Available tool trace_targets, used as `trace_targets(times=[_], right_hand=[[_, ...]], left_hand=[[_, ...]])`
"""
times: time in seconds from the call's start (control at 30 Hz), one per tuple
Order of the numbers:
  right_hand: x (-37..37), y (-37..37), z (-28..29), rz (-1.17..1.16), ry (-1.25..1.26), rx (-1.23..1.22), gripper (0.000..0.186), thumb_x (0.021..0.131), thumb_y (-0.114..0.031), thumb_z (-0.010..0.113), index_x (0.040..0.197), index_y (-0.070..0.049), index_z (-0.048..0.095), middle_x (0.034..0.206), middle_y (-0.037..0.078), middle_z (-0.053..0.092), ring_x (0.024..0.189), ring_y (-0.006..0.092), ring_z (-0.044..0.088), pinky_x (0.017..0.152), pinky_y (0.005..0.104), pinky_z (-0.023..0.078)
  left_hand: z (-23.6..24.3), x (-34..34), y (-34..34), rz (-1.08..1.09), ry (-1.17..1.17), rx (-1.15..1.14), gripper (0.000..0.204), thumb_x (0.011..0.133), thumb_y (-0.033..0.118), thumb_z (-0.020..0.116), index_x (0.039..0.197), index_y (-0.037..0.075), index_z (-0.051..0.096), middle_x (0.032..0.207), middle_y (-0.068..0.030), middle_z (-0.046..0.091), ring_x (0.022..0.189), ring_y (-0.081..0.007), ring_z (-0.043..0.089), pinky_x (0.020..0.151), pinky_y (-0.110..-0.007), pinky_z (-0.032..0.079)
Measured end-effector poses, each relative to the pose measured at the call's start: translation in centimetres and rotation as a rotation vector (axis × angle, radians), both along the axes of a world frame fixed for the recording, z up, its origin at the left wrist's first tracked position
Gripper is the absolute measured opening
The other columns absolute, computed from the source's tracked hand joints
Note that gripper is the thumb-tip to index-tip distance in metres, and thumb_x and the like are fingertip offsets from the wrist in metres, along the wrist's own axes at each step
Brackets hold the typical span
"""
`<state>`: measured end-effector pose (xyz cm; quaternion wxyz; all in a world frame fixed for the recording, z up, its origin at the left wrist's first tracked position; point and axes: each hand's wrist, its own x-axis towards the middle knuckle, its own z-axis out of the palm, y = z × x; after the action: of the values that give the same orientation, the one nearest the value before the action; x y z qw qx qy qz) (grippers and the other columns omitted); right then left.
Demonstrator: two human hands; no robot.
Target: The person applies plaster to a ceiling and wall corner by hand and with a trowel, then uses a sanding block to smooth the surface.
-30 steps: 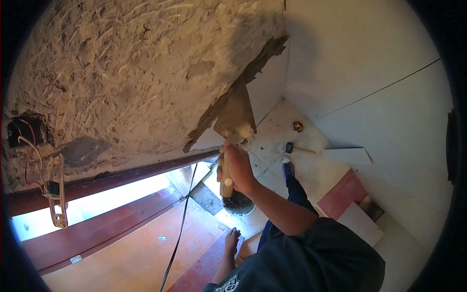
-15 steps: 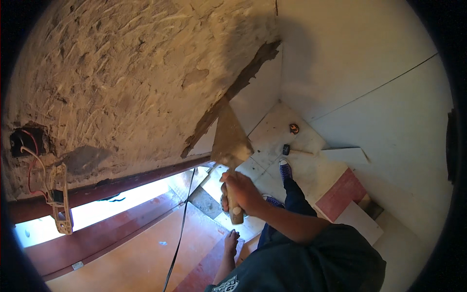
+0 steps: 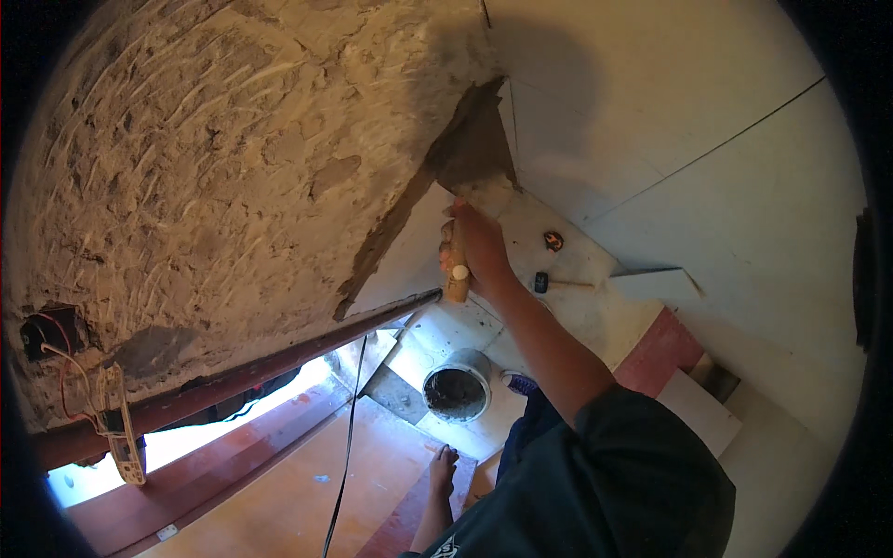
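Observation:
My right hand (image 3: pixel 479 244) is closed around the wooden handle of a trowel (image 3: pixel 456 279). Its broad blade points up and away from me, against the wall near the corner; in shadow its outline is hard to part from the dark mortar. A strip of dark mortar (image 3: pixel 377 259) runs along the upper edge of a pale wall tile (image 3: pixel 405 240). Low down, my left hand (image 3: pixel 444 471) has curled fingers; whether anything is in them I cannot make out. Between the hands, a bucket (image 3: pixel 486 374) with grey mortar (image 3: pixel 454 391) stands on the floor.
Rough plaster (image 3: pixel 223 186) has an opening (image 3: pixel 58 330) with loose wires and a dangling socket frame (image 3: pixel 126 432). A cable (image 3: pixel 348 451) hangs nearby. A tape measure (image 3: pixel 553 242), a black-headed hammer (image 3: pixel 542 282) and a reddish board (image 3: pixel 659 352) lie to the right.
My right hand has moved the trowel away from me, up to the wall near the corner. The bucket now shows plainly. My left hand stays about where it was.

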<state>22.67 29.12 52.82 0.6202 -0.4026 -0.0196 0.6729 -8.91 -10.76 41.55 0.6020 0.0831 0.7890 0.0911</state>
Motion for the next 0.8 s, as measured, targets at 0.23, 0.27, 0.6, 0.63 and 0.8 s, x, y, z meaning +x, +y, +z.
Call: trace_targets(times=[0.23,0.27,0.6,0.63,0.8], right_hand=[[-1.0,2.5,-0.1,-0.051,0.173,-0.009,0.035,0.087,-0.040,0.061,0.098,-0.008,0.051,0.070,0.006,0.051,0.047,0.0181,0.051,0.040,0.0333,0.044],[-1.1,2.7,0.0,-0.052,0.206,-0.031,0.032,0.088,-0.038,0.060,0.097,-0.008,0.052,0.071,0.006,0.051,0.048,0.0184,0.052,0.042,0.0346,0.044],[-2.5,4.9,2.3,-0.152,0.330,-0.166,0.026,0.087,-0.030,0.064,0.100,-0.010,0.054,0.079,0.007,0.051,0.054,0.0218,0.053,0.049,0.0392,0.046],[-2.8,4.9,2.8,-0.154,0.330,-0.162,0.026,0.087,-0.030,0.064,0.100,-0.010,0.054,0.079,0.007,0.051,0.054,0.0218,0.053,0.049,0.0392,0.046],[-4.3,2.8,5.7,-0.122,0.282,-0.275,0.026,0.087,-0.029,0.065,0.101,-0.010,0.053,0.080,0.008,0.051,0.054,0.0214,0.053,0.048,0.0385,0.047]], left_hand=[[-0.1,0.3,0.8,0.015,-0.010,0.036,0.049,0.095,0.036,0.046,0.135,0.008,0.042,0.122,-0.0113,0.059,0.112,-0.0231,0.055,0.090,-0.040,0.038],[-0.1,0.3,0.9,0.008,-0.014,0.037,0.049,0.095,0.036,0.047,0.135,0.008,0.043,0.122,-0.0114,0.059,0.112,-0.0232,0.055,0.090,-0.041,0.038],[0.2,1.5,1.5,0.023,-0.036,0.044,0.049,0.096,0.032,0.046,0.136,0.005,0.042,0.128,-0.0158,0.054,0.118,-0.0264,0.052,0.096,-0.043,0.035],[0.1,1.4,1.5,0.020,-0.036,0.048,0.049,0.096,0.032,0.046,0.136,0.005,0.042,0.128,-0.0158,0.054,0.118,-0.0264,0.052,0.096,-0.043,0.035],[-0.1,1.0,1.3,0.020,-0.027,0.029,0.049,0.096,0.032,0.045,0.136,0.005,0.041,0.128,-0.0149,0.055,0.116,-0.0257,0.053,0.097,-0.042,0.034]])
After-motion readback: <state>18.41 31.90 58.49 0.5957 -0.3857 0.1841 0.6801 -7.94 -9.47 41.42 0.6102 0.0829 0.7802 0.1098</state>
